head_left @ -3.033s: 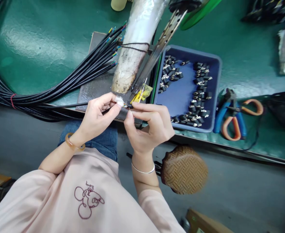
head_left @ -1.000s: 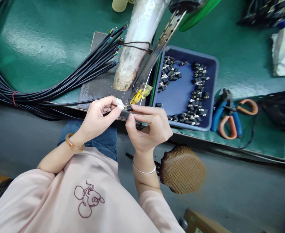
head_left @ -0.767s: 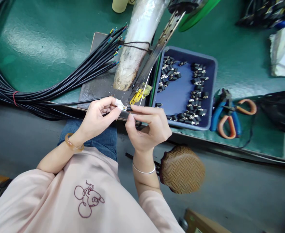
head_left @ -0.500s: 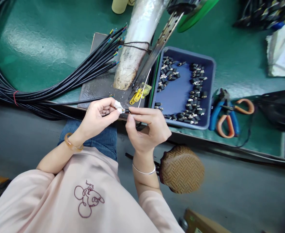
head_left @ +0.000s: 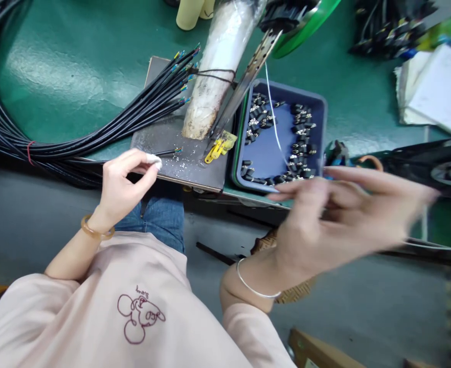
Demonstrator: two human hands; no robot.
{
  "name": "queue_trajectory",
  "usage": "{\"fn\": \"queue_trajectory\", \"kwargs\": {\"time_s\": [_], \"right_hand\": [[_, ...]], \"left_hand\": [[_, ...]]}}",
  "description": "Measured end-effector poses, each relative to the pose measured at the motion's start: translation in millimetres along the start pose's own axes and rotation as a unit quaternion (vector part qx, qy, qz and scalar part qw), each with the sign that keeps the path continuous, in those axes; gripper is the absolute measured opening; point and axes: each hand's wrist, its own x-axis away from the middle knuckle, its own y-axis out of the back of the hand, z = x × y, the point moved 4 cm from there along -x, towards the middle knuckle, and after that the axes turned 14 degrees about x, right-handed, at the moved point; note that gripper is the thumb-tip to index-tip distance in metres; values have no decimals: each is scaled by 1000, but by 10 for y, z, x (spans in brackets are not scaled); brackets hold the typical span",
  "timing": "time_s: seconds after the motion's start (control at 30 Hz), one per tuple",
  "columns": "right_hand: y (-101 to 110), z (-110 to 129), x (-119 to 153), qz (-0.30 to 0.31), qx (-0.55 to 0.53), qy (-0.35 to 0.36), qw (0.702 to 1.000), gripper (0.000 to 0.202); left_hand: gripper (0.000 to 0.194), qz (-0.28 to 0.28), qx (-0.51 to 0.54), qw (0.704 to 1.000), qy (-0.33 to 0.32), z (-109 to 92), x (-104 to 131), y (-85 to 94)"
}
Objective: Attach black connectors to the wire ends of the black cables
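My left hand (head_left: 131, 176) is closed in a thumb-and-index pinch, with white wrapping on the fingertips; whatever lies between them is hidden. Just beyond those fingertips, a single black cable (head_left: 166, 152) with bared coloured wire ends lies on the dark board (head_left: 195, 171). My right hand (head_left: 344, 220), smeared by motion, is over the tray's front right edge with thumb and fingers drawn together. A thin pale solder wire (head_left: 273, 112) runs down toward these fingers and appears held there. Inside the blue-grey tray (head_left: 322, 133) lie several small black connectors (head_left: 302, 128) with metal pins.
A soldering iron (head_left: 244, 84) slants beside a plastic-wrapped post (head_left: 210, 87). Yellow clips (head_left: 218, 148) lie below it. A bundle of black cables (head_left: 106, 128) sweeps in from the left. Pliers (head_left: 338, 151) and papers (head_left: 440, 87) are at the right; a woven stool (head_left: 294, 294) stands below.
My hands have parted. The left hand moved left; the right swung far right past the tray, and the solder wire shifted right with it. The small connector between the hands is out of sight.
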Motion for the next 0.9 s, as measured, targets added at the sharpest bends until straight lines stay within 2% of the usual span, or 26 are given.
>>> {"fn": "queue_trajectory", "kwargs": {"time_s": [0.03, 0.07, 0.17, 0.2, 0.3, 0.37, 0.43, 0.57, 0.63, 0.73, 0.8, 0.9], "right_hand": [[-153, -5, -40, 55, 21, 29, 998, 15], [-275, -18, -76, 82, 34, 57, 994, 18], [-546, -123, -170, 152, 60, 97, 982, 26], [-614, -187, -199, 179, 59, 82, 979, 25], [-787, -353, -270, 283, 7, 67, 957, 26], [-862, -451, -318, 343, -2, 61, 937, 28], [-882, -519, -369, 371, 28, 54, 927, 29], [-800, -480, -415, 364, 144, 33, 920, 24], [-756, -394, -388, 367, 181, 11, 912, 14], [-728, -290, -322, 373, 190, -39, 907, 12], [-720, -260, -287, 353, 184, -60, 915, 12], [-668, -261, -261, 282, 154, -90, 943, 11]], "left_hand": [[6, 5, -65, 997, -36, -12, -60, 13], [6, 23, -129, 990, -60, -8, -119, 4], [5, 100, -246, 961, -74, 75, -266, -90], [6, 114, -261, 956, -71, 101, -298, -116], [8, 156, -226, 959, -66, 110, -330, -153], [9, 203, -148, 967, -51, 63, -302, -139], [13, 255, -67, 964, -23, -10, -248, -102], [16, 371, 27, 927, 51, -164, -103, -59], [19, 428, 57, 897, 94, -219, -30, -76], [22, 508, 109, 845, 131, -282, 57, -150], [23, 510, 133, 838, 140, -294, 52, -199], [23, 437, 130, 878, 148, -265, -43, -249]]}}
